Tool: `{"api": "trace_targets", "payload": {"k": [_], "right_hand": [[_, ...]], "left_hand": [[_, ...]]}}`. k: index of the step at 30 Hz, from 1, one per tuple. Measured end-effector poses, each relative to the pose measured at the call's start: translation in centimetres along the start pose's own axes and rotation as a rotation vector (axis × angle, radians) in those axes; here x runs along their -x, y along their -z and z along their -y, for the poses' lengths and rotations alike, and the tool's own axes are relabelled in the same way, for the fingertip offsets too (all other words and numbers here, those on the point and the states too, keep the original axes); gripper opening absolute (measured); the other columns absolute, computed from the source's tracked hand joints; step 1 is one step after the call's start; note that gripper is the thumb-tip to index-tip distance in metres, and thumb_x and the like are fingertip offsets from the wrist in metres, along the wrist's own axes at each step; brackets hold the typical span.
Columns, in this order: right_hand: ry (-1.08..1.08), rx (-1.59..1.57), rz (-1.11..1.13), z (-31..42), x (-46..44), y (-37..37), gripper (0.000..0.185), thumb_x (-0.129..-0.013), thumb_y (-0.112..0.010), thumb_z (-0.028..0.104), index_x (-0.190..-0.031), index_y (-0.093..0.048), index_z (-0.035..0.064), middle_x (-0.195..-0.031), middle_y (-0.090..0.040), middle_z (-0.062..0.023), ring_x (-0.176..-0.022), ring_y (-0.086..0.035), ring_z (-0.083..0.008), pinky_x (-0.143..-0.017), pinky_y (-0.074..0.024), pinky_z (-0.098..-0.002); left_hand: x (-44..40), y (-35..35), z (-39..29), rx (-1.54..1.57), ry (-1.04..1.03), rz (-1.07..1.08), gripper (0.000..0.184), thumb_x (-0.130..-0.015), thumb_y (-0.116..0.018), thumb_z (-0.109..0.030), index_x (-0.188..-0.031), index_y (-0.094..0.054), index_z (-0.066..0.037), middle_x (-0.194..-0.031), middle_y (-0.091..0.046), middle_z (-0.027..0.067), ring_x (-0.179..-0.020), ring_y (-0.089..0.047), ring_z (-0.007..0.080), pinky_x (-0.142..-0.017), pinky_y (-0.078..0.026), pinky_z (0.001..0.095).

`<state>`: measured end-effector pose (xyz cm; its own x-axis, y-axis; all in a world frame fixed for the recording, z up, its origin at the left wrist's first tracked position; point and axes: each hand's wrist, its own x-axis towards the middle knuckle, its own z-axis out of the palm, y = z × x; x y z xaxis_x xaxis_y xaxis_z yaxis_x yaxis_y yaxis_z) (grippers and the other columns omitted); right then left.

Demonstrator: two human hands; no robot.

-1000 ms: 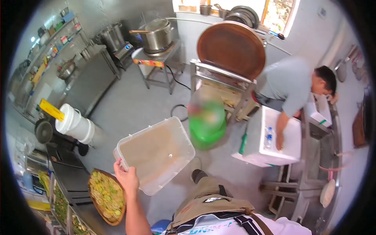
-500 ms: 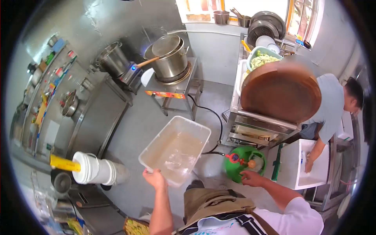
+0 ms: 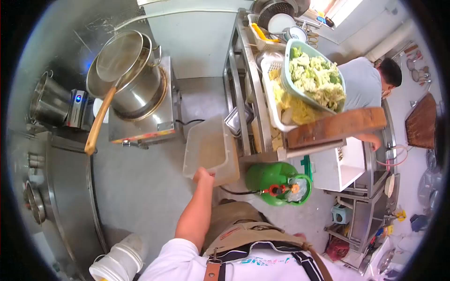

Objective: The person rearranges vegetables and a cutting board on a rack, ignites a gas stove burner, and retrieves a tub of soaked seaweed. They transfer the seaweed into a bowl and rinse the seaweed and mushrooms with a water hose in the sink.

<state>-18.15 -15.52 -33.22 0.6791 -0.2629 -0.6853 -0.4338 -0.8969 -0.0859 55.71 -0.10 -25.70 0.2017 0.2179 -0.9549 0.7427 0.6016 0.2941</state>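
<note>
My left hand [image 3: 205, 175] is closed on the near rim of a translucent plastic bin [image 3: 208, 140], held tilted low above the floor. The bin's right side is close to the metal rack [image 3: 273, 157]; whether they touch I cannot tell. Nothing clearly shows inside the bin. Right of my hand stands a green gas cylinder [image 3: 262, 180] with a red regulator [image 3: 275, 190] on top. My right hand is out of sight.
At left a large steel pot [image 3: 140, 93] sits on a burner stand [image 3: 161, 126], a wooden-handled strainer [image 3: 123, 51] across it. The rack carries a thick round board [image 3: 337, 125] and a basket of cauliflower [image 3: 316, 77]. A co-worker [image 3: 361, 79] leans over a white box [image 3: 351, 175].
My view has turned and come closer to the stove and rack. The bin has moved forward beside the rack, still in my left hand. My right hand has left the view.
</note>
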Motion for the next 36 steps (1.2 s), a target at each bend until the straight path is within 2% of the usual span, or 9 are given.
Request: {"api": "trace_targets", "payload": {"k": [1, 3, 9, 12, 18, 24, 27, 31, 36], "right_hand": [[-0.221, -0.685, -0.035, 2.8, 1.2, 2.1, 0.026, -0.075, -0.055, 0.029, -0.071, -0.067, 0.0068, -0.064, -0.062, -0.0112, -0.061, -0.06, -0.0227, -0.06, -0.0477, -0.0356], [-0.61, -0.987, 0.053, 10.1, -0.1, 9.3, 0.026, -0.076, -0.055, 0.029, -0.071, -0.067, 0.006, -0.063, -0.062, -0.0111, -0.061, -0.059, -0.0223, -0.06, -0.0472, -0.0355], [-0.617, -1.088, -0.087, 18.9, -7.1, 22.3, 0.028, -0.077, -0.052, 0.028, -0.071, -0.064, 0.0036, -0.06, -0.059, -0.0105, -0.059, -0.056, -0.021, -0.06, -0.046, -0.0351], [-0.539, -1.006, 0.049, 19.2, -9.6, 24.2, 0.031, -0.078, -0.053, 0.029, -0.074, -0.062, 0.0003, -0.062, -0.06, -0.0103, -0.062, -0.057, -0.0181, -0.06, -0.0453, -0.0333], [-0.792, -1.152, 0.149, 21.5, -24.4, 33.3, 0.03, -0.08, -0.053, 0.029, -0.076, -0.063, 0.0014, -0.065, -0.061, -0.0093, -0.064, -0.058, -0.0176, -0.062, -0.0461, -0.0329], [-0.931, -1.204, 0.219, 22.3, -34.4, 38.6, 0.029, -0.081, -0.052, 0.029, -0.078, -0.063, 0.0025, -0.067, -0.062, -0.0082, -0.065, -0.059, -0.0172, -0.063, -0.047, -0.0326], [-0.973, -1.207, 0.248, 22.3, -37.3, 39.9, 0.029, -0.082, -0.052, 0.029, -0.079, -0.063, 0.003, -0.069, -0.063, -0.0077, -0.066, -0.06, -0.0169, -0.064, -0.0474, -0.0324], [-1.02, -1.203, 0.277, 21.9, -39.5, 40.8, 0.028, -0.083, -0.051, 0.029, -0.08, -0.064, 0.0038, -0.07, -0.064, -0.007, -0.067, -0.061, -0.0166, -0.065, -0.0479, -0.0321], [-1.069, -1.199, 0.309, 21.0, -40.0, 41.2, 0.028, -0.084, -0.051, 0.029, -0.082, -0.064, 0.0047, -0.072, -0.064, -0.0061, -0.069, -0.061, -0.0162, -0.066, -0.0486, -0.0318]], "left_hand": [[0.4, -2.6, -0.2, -0.02, -0.012, -0.026, 0.03, -0.076, -0.049, 0.005, -0.105, -0.042, 0.003, -0.1, -0.054, 0.0206, -0.073, -0.058, 0.0302, -0.044, -0.042, 0.043], [1.5, -6.7, -0.3, -0.068, -0.039, -0.099, 0.038, -0.079, -0.048, 0.002, -0.115, -0.036, 0.002, -0.11, -0.052, 0.0226, -0.082, -0.059, 0.0334, -0.049, -0.048, 0.046], [-1.5, -20.7, -1.7, -0.333, -0.144, -0.155, 0.053, -0.084, -0.047, -0.004, -0.132, -0.025, 0.001, -0.125, -0.046, 0.0239, -0.103, -0.056, 0.0384, -0.078, -0.053, 0.0486], [-7.9, -28.1, -2.6, -0.426, -0.264, -0.081, 0.058, -0.083, -0.049, -0.004, -0.137, -0.026, 0.002, -0.13, -0.044, 0.0243, -0.108, -0.055, 0.0367, -0.092, -0.049, 0.0436], [-21.8, -41.3, -5.9, -0.676, -0.757, -0.002, 0.061, -0.075, -0.052, -0.001, -0.134, -0.037, 0.003, -0.122, -0.054, 0.0242, -0.107, -0.057, 0.0356, -0.088, -0.048, 0.039], [-32.7, -51.8, -8.3, -0.653, -0.61, 0.416, 0.064, -0.065, -0.054, 0.002, -0.128, -0.047, 0.004, -0.084, -0.063, 0.0122, -0.068, -0.06, 0.0178, -0.059, -0.047, 0.0309], [-33.2, -57.5, -6.4, -0.793, -0.654, 0.494, 0.046, -0.07, -0.055, -0.002, -0.116, -0.057, -0.004, -0.071, -0.056, 0.0014, -0.045, -0.041, 0.0085, -0.039, -0.03, 0.0256], [-34.3, -65.1, -1.4, -0.933, -0.761, 0.639, 0.059, -0.07, -0.059, -0.003, -0.128, -0.05, -0.003, -0.096, -0.063, 0.0098, -0.074, -0.059, 0.0174, -0.063, -0.047, 0.029], [-35.2, -73.1, 4.0, -1.041, -0.706, 0.782, 0.067, -0.073, -0.061, -0.006, -0.136, -0.04, -0.004, -0.114, -0.06, 0.0146, -0.098, -0.058, 0.0236, -0.08, -0.047, 0.0329]]}}
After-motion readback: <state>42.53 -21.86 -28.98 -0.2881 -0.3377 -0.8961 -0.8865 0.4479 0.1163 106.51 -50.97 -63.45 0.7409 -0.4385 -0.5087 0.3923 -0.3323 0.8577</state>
